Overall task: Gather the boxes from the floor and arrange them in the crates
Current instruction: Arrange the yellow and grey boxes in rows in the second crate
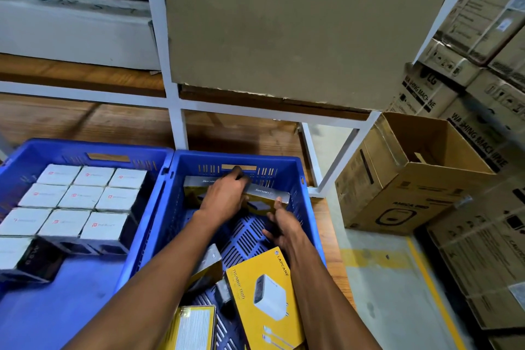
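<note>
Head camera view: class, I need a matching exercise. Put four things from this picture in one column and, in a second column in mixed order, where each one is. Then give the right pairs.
Things
1. white boxes
2. yellow charger box
3. open cardboard carton
4. left hand

Places
A. on the floor, right of the crates
B. lying flat at the near end of the right crate
C. on the boxes standing at the right crate's far wall
D. packed in rows in the left crate

Pairs: 1-D, 2-B, 3-A, 4-C
</note>
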A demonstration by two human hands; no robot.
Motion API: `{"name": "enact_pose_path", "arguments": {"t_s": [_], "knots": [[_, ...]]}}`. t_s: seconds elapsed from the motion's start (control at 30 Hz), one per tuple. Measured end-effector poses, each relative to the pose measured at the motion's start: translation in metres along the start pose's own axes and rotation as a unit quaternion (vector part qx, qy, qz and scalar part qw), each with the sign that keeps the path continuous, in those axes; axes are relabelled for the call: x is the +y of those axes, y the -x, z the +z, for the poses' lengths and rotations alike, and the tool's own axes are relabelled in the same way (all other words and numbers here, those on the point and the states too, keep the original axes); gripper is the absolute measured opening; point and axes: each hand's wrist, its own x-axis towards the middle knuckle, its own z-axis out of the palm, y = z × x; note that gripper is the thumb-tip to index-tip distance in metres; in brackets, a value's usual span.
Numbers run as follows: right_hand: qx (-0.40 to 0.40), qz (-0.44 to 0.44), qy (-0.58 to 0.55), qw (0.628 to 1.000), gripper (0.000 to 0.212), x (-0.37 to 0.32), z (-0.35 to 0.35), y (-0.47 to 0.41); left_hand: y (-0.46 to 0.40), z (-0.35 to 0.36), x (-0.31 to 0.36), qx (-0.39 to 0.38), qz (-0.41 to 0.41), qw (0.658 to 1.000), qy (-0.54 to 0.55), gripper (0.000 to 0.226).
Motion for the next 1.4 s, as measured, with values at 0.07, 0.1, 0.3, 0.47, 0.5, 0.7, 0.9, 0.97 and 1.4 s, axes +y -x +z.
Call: {"name": "enact_pose_path", "arguments": {"t_s": [0.07,0.1,0.3,0.47,0.5,0.7,0.9,0.97,1.4], "knots": [[0.004,-0.005,0.011,1.0,0.048,-0.001,0.0,0.001,-0.003,-0.002,-0.002,-0.008,0.004,1.0,0.008,0.042],[0.003,-0.009,0.016,1.0,0.048,-0.003,0.001,0.003,-0.005,-0.003,-0.002,-0.011,0.01,1.0,0.006,0.043],[0.002,-0.017,0.014,1.0,0.05,-0.005,0.004,0.013,-0.006,-0.007,-0.003,-0.025,0.03,0.999,0.005,0.046],[0.002,-0.04,0.0,0.999,0.048,-0.004,0.006,0.013,-0.007,-0.015,-0.008,-0.002,0.042,0.998,0.052,0.042],[0.003,-0.045,-0.005,0.999,0.048,-0.004,0.006,0.013,-0.006,-0.016,-0.008,-0.001,0.049,0.997,0.06,0.042],[-0.015,-0.099,-0.056,0.993,0.029,-0.013,0.008,0.025,-0.011,-0.028,-0.014,0.031,0.069,0.99,0.116,0.042],[0.004,-0.105,-0.07,0.992,0.039,-0.022,0.009,0.026,-0.015,-0.03,-0.013,0.049,0.064,0.989,0.12,0.041],[0.005,-0.09,-0.067,0.994,0.052,-0.018,0.008,0.02,-0.013,-0.025,-0.009,0.031,0.061,0.993,0.1,0.042],[-0.01,-0.033,-0.087,0.996,0.029,-0.016,0.014,0.003,-0.007,-0.01,0.015,0.031,0.033,0.998,-0.036,0.037]]}}
